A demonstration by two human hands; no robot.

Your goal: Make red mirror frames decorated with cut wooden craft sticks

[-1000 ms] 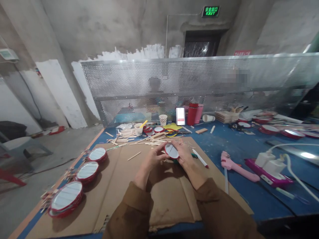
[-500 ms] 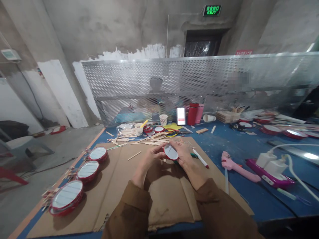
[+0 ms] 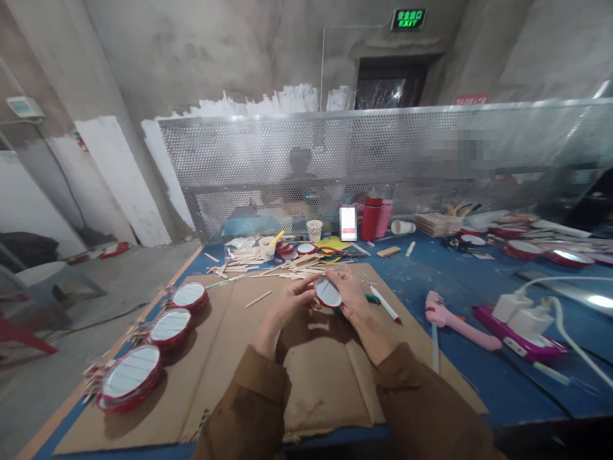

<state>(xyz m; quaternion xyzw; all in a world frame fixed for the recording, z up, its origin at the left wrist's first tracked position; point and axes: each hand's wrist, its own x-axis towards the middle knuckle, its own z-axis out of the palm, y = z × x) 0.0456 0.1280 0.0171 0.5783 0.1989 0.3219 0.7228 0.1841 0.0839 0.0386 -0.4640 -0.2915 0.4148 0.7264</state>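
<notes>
Between both hands, above the cardboard sheet (image 3: 249, 358), I hold a small round red-rimmed disc (image 3: 329, 292) with a pale, shiny face and a dark line on it. My left hand (image 3: 290, 305) grips its left edge, fingers bent around the rim. On the opposite side my right hand (image 3: 352, 295) is closed on the upper right edge. Three stacks of similar discs stand at the left: a near stack (image 3: 130, 377), a middle stack (image 3: 169, 329) and a far stack (image 3: 189, 296). Thin wooden sticks jut out from their left sides.
Loose wooden sticks (image 3: 246, 259) and a paper cup (image 3: 267, 248) lie beyond the cardboard. To the right are a white marker (image 3: 385, 305), a pink glue gun (image 3: 460, 324) and a purple power strip (image 3: 522, 338) with cables. A red bottle (image 3: 371, 219) stands before the perforated metal screen (image 3: 230, 153).
Fingers of my left hand have shifted slightly at the disc's lower left edge. The disc stays in nearly the same place; the view moves a little.
</notes>
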